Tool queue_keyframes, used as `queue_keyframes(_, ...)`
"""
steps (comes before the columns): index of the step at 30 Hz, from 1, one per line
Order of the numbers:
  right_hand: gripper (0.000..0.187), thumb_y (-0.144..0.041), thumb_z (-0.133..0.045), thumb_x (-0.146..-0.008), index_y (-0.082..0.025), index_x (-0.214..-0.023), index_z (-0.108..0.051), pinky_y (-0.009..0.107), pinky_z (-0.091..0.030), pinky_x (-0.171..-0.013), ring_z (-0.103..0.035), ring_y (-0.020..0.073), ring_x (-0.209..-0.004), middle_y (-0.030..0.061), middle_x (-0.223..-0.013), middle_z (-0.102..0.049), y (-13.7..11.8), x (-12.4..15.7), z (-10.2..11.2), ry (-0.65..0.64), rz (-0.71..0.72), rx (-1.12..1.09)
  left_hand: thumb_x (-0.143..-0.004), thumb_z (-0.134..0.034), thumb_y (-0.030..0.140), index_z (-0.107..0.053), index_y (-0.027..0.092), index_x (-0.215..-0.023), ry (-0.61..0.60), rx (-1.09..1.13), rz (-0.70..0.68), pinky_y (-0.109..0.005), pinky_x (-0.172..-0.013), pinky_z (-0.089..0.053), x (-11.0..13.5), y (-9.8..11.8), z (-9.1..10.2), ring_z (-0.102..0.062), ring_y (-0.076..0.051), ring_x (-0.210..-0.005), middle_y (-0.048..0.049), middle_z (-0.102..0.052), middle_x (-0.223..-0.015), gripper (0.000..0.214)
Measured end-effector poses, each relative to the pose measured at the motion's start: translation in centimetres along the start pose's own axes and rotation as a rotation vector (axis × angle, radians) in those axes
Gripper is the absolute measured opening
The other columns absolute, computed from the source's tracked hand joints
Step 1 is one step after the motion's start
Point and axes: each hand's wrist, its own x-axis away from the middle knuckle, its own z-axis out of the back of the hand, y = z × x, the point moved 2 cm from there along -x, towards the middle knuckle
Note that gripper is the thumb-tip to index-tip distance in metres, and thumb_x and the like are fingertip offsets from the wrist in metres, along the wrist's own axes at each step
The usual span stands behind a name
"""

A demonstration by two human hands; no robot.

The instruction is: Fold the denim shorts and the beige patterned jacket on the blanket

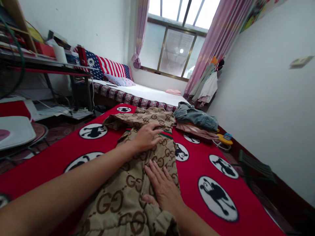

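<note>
A tan dress (134, 178) with a brown letter pattern and a green-and-red waist stripe lies stretched along a red blanket (189, 203). One sleeve is folded across its upper part. My left hand (148, 137) rests on the fabric near the waist stripe, fingers spread and pointing right. Closer to me, my right hand (164, 186) lies flat on the skirt part, its fingers pointing away from me. Both palms press on the cloth and neither grips it. The near end of the dress runs out of the picture at the bottom.
To the right of the dress, a pile of folded clothes with a denim garment (195, 116) on top sits on the blanket. A desk (59, 67) with clutter stands at left. Behind is a bed (147, 93); a dark green folding stool (257, 165) is at right.
</note>
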Motion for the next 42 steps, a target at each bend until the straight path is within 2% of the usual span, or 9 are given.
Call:
queue_keyframes(4,0.057,-0.053,-0.05,-0.091,-0.025,-0.141,-0.048,0.049,-0.038,-0.11,-0.047,0.0269,-0.133,0.0102,-0.143,-0.051,1.1,0.2,2.5,0.042,-0.04,-0.316,-0.089,-0.055,0.036,-0.065,0.022,-0.121,-0.083,0.162,0.09,-0.045,-0.11,-0.037,2.0,2.0,-3.5,-0.045,-0.028,-0.13,-0.0115,-0.052,-0.138,0.036)
queue_keyframes(8,0.038,-0.045,-0.05,-0.092,-0.019,-0.113,-0.065,0.035,-0.057,-0.072,-0.07,0.021,-0.078,0.0087,-0.092,-0.074,6.8,-2.4,4.8,0.282,-0.305,-0.66,-0.086,-0.057,0.031,-0.065,0.019,-0.113,-0.093,0.191,0.137,-0.044,-0.11,-0.038,2.6,1.9,-4.0,-0.047,-0.027,-0.128,-0.0112,-0.055,-0.133,0.031)
queue_keyframes(14,0.036,-0.038,-0.05,-0.086,-0.014,-0.107,-0.066,0.043,-0.049,-0.092,-0.064,0.0252,-0.099,0.0148,-0.107,-0.069,17.1,-11.2,7.1,0.615,-0.336,-0.288,-0.083,-0.059,0.03,-0.062,0.018,-0.099,-0.093,0.202,0.171,-0.044,-0.107,-0.04,2.2,2.0,-3.5,-0.048,-0.028,-0.124,-0.0112,-0.058,-0.126,0.02)
queue_keyframes(18,0.053,-0.037,-0.038,-0.092,-0.013,-0.139,-0.047,0.044,-0.032,-0.112,-0.043,0.024,-0.135,0.0155,-0.144,-0.048,20.4,-17.2,6.3,0.44,-0.353,-0.19,-0.08,-0.06,0.029,-0.059,0.019,-0.088,-0.101,0.197,0.195,-0.044,-0.1,-0.044,2.2,2.0,-3.5,-0.051,-0.028,-0.115,-0.0104,-0.059,-0.116,0.013)
queue_keyframes(23,0.061,-0.034,-0.036,-0.095,-0.018,-0.153,-0.023,0.055,-0.017,-0.116,-0.011,0.0258,-0.149,0.0119,-0.16,-0.018,19.9,-22.1,3.3,0.172,-0.303,0.12,-0.079,-0.061,0.031,-0.057,0.02,-0.082,-0.107,0.189,0.214,-0.045,-0.092,-0.047,2.1,2.0,-3.7,-0.05,-0.029,-0.108,-0.0112,-0.059,-0.107,0.012)
queue_keyframes(28,0.056,-0.024,-0.042,-0.093,-0.025,-0.148,-0.036,0.053,-0.024,-0.114,-0.023,0.0264,-0.146,0.0084,-0.157,-0.029,18.6,-24.6,2.1,-0.184,-0.285,0.328,-0.078,-0.061,0.032,-0.059,0.019,-0.086,-0.106,0.177,0.225,-0.047,-0.092,-0.046,2.1,2.1,-4.0,-0.05,-0.03,-0.107,-0.0114,-0.059,-0.105,0.015)
queue_keyframes(33,0.042,-0.021,-0.041,-0.093,-0.02,-0.131,-0.057,0.039,-0.043,-0.099,-0.056,0.0275,-0.121,0.0144,-0.133,-0.059,19.0,-26.8,4.7,-0.071,-0.419,0.369,-0.079,-0.061,0.032,-0.06,0.018,-0.091,-0.102,0.2,0.227,-0.046,-0.094,-0.045,2.3,2.1,-4.1,-0.049,-0.029,-0.108,-0.0117,-0.059,-0.107,0.018)
queue_keyframes(38,0.065,-0.03,-0.068,-0.078,-0.018,-0.139,-0.049,0.03,-0.046,-0.088,-0.061,0.0257,-0.11,0.0135,-0.127,-0.062,21.0,-26.8,6.2,0.1,-0.558,0.309,-0.08,-0.06,0.034,-0.059,0.018,-0.091,-0.112,0.216,0.232,-0.046,-0.094,-0.045,2.4,2.0,-4.1,-0.05,-0.029,-0.107,-0.0117,-0.059,-0.106,0.019)
queue_keyframes(42,0.037,-0.041,-0.057,-0.085,-0.015,-0.109,-0.07,0.031,-0.046,-0.079,-0.064,0.0269,-0.099,0.0142,-0.104,-0.071,22.9,-26.7,7.0,0.23,-0.702,0.308,-0.08,-0.062,0.036,-0.059,0.02,-0.091,-0.105,0.214,0.239,-0.045,-0.095,-0.045,2.3,2.0,-4.0,-0.05,-0.028,-0.108,-0.0116,-0.059,-0.108,0.02)
